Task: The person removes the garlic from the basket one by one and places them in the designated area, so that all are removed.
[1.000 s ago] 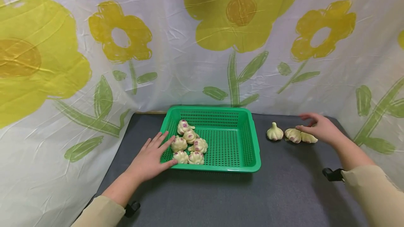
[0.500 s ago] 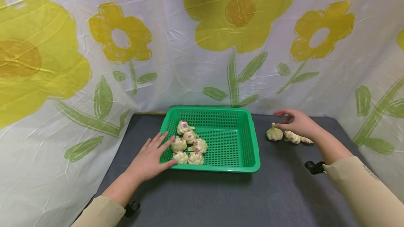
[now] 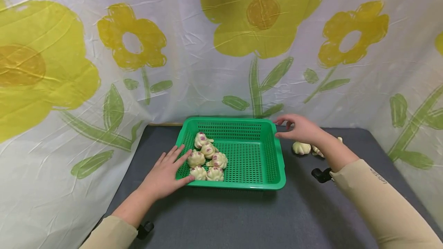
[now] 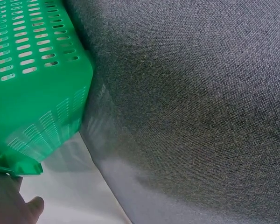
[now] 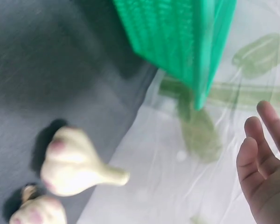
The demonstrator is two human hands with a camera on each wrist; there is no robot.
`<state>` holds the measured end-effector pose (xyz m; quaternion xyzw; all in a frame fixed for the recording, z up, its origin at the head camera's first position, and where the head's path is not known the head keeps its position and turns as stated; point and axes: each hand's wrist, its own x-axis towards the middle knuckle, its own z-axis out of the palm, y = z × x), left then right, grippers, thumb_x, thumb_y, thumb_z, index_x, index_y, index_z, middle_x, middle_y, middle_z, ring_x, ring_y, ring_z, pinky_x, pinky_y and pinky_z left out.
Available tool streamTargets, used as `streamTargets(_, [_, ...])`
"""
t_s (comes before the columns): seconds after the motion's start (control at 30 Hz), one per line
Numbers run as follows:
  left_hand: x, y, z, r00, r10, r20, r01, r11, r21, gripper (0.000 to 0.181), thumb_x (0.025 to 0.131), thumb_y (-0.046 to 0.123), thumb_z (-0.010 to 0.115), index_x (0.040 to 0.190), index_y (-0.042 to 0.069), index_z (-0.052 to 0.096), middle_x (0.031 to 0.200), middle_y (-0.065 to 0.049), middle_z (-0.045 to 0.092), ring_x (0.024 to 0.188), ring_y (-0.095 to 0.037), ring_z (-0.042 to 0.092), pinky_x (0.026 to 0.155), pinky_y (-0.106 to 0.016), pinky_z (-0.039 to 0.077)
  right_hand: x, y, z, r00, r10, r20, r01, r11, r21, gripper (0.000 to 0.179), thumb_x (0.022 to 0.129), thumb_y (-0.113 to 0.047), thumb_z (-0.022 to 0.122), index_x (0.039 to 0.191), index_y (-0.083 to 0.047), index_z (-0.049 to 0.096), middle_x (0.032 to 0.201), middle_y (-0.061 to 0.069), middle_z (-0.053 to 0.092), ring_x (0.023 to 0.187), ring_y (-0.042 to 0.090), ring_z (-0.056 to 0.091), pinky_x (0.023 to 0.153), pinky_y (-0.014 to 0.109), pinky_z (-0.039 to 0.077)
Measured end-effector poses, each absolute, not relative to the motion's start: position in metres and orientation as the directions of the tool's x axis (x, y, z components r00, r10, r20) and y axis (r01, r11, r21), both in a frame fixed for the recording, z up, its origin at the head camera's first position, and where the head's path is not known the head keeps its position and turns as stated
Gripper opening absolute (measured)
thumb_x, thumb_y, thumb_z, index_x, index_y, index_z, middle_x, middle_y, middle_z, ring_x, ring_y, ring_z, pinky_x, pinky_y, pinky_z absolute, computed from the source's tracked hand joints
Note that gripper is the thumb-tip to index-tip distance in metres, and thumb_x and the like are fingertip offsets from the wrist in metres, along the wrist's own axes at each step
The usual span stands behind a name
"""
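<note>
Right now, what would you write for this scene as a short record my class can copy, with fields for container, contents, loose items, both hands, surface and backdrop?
Container: green basket
Contents: six garlic bulbs, grouped toward its left side
Loose items: at least two more bulbs, right of the basket, partly hidden
Left hand: at the basket's left rim
Right hand: near its far right corner, holding nothing
Surface: dark table
Backdrop: pale flowered sheet

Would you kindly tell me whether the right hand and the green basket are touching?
Apart: the right wrist view shows pale backdrop between the right hand and the green basket.
</note>
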<state>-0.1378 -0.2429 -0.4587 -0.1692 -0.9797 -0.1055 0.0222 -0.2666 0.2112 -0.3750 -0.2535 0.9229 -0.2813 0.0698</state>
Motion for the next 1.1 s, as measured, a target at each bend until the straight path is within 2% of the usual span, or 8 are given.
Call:
streamTargets(0.23, [-0.137,-0.242,-0.457,-0.941,0.328,0.081,0.337,0.920,0.200,0.088,0.088,0.072,0.054,0.159,0.028,0.025,0.165,-0.007,0.017,0.152,-0.030,0.011,0.118,-0.059,0.013,-0.267,0.179,-0.361,-0.811,-0.585,0.003,-0.485,0.668,-0.565,0.048,0.089,-0.036,0.076,0.131,-0.017,0.063,0.122,0.006,0.060,0.097,0.022,0.056,0.078,0.040,0.050])
streamTargets(0.47, [-0.135,-0.243,-0.457,-0.942,0.326,0.084,0.336,0.922,0.194,0.091,0.086,0.080,0.044,0.159,0.030,0.023,0.165,-0.007,0.017,0.152,-0.029,0.011,0.118,-0.058,0.013,-0.269,0.141,-0.350,-0.756,-0.653,-0.035,-0.531,0.643,-0.551,0.048,0.089,-0.039,0.074,0.131,-0.020,0.061,0.123,0.004,0.060,0.103,0.028,0.057,0.079,0.042,0.049])
streamTargets(0.57, [-0.136,-0.243,-0.458,-0.942,0.325,0.083,0.335,0.921,0.197,0.089,0.087,0.077,0.048,0.159,0.031,0.022,0.165,-0.007,0.017,0.152,-0.029,0.010,0.118,-0.059,0.013,-0.270,0.126,-0.349,-0.734,-0.677,-0.052,-0.546,0.634,-0.548,0.045,0.090,-0.037,0.074,0.130,-0.020,0.062,0.124,0.004,0.059,0.102,0.029,0.057,0.080,0.041,0.049])
streamTargets(0.73, [-0.137,-0.242,-0.459,-0.942,0.326,0.082,0.336,0.919,0.206,0.088,0.088,0.070,0.056,0.159,0.031,0.022,0.165,-0.007,0.018,0.152,-0.029,0.010,0.118,-0.060,0.014,-0.272,0.106,-0.350,-0.699,-0.711,-0.071,-0.584,0.626,-0.516,0.042,0.090,-0.036,0.074,0.128,-0.021,0.064,0.122,0.003,0.060,0.093,0.025,0.054,0.077,0.039,0.047])
streamTargets(0.93, [-0.137,-0.243,-0.459,-0.943,0.324,0.079,0.334,0.923,0.190,0.089,0.088,0.076,0.049,0.159,0.031,0.022,0.165,-0.005,0.016,0.152,-0.028,0.010,0.118,-0.059,0.014,-0.272,0.085,-0.360,-0.630,-0.768,-0.114,-0.659,0.607,-0.444,0.040,0.090,-0.034,0.074,0.128,-0.025,0.065,0.126,0.000,0.058,0.089,0.017,0.054,0.079,0.036,0.048])
streamTargets(1.1, [-0.137,-0.242,-0.459,-0.942,0.324,0.086,0.335,0.919,0.206,0.088,0.088,0.070,0.056,0.159,0.029,0.024,0.165,-0.007,0.018,0.152,-0.029,0.011,0.118,-0.059,0.014,-0.271,0.069,-0.372,-0.581,-0.795,-0.172,-0.702,0.597,-0.388,0.041,0.091,-0.033,0.074,0.130,-0.027,0.063,0.132,-0.001,0.057,0.092,0.015,0.055,0.082,0.034,0.048])
